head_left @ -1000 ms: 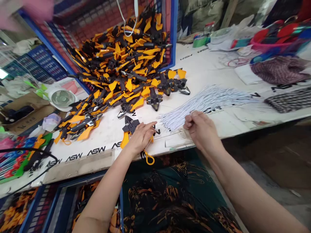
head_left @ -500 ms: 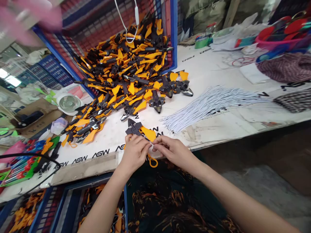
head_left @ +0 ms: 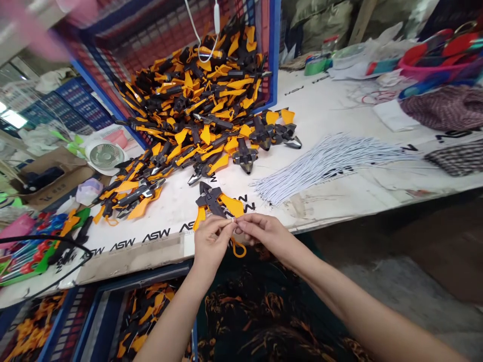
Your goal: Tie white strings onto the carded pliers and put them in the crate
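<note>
My left hand (head_left: 211,241) and my right hand (head_left: 262,232) meet at the near table edge, both pinched on a thin white tie (head_left: 233,221) by the handles of one black and orange pliers-shaped toy (head_left: 217,202). An orange loop (head_left: 238,249) hangs below my fingers. A fanned bundle of white ties (head_left: 328,161) lies to the right of the toy. A big heap of the same toys (head_left: 199,100) spills from a tipped blue crate (head_left: 273,55) onto the white table (head_left: 324,113).
A small white fan (head_left: 101,155) and a cardboard box (head_left: 49,181) sit at the left. A black cable (head_left: 45,241) crosses coloured packets there. Cloths, tape and a pink basket (head_left: 433,60) crowd the far right. Blue crates (head_left: 143,317) holding more toys stand below the table.
My right hand left the bundle of white ties and came to my left hand with a tie. Both hands now pinch it at the toy's handles.
</note>
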The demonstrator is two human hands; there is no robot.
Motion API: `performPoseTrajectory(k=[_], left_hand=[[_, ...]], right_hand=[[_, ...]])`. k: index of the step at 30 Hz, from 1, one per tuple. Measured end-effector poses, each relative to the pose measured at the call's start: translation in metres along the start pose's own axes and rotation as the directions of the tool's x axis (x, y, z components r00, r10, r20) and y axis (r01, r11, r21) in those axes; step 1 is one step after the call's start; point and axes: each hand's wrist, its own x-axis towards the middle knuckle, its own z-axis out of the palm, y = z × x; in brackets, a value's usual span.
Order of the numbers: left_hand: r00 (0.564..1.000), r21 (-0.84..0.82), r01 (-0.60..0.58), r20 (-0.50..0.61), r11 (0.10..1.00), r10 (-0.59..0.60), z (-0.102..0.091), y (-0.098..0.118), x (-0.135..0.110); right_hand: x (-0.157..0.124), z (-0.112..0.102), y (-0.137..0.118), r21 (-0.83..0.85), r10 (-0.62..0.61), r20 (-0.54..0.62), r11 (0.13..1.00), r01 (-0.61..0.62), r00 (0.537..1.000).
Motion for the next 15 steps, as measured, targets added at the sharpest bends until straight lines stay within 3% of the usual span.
performPoseTrajectory(k=[1, 3, 5, 7, 9, 11, 13, 15], left_hand=[[0.987, 0.172, -0.158, 0.026, 0.972, 0.156, -0.004, -0.001, 0.002], [0.908, 0.404, -0.419, 0.182, 0.813, 0.377, -0.013, -0.004, 0.007], [0.827, 0.465, -0.562, 0.335, 0.684, 0.452, -0.020, -0.006, 0.014], [0.807, 0.441, -0.591, 0.341, 0.676, 0.483, -0.022, -0.008, 0.018], [0.856, 0.365, -0.517, 0.213, 0.774, 0.471, -0.019, -0.010, 0.020], [0.930, 0.236, -0.365, 0.056, 0.901, 0.362, -0.012, -0.011, 0.019], [0.989, 0.080, -0.135, -0.043, 0.988, 0.139, -0.003, -0.008, 0.015], [0.987, -0.135, 0.135, -0.068, 0.982, -0.145, 0.004, -0.004, 0.013]], right_hand=[[0.001, -0.001, -0.001, 0.038, 0.050, 0.028, 0.998, -0.051, 0.998], [0.004, -0.002, -0.003, 0.062, 0.110, 0.048, 0.992, -0.113, 0.993], [0.009, -0.004, -0.003, 0.066, 0.139, 0.044, 0.988, -0.141, 0.989], [0.014, -0.005, -0.003, 0.084, 0.149, 0.037, 0.985, -0.152, 0.988], [0.019, -0.005, -0.002, 0.100, 0.145, 0.037, 0.984, -0.148, 0.989], [0.023, -0.003, -0.001, 0.105, 0.122, 0.040, 0.987, -0.126, 0.992], [0.023, 0.000, 0.001, 0.094, 0.068, 0.041, 0.993, -0.072, 0.997], [0.020, 0.004, 0.002, 0.026, -0.051, 0.003, 0.998, 0.051, 0.999]])
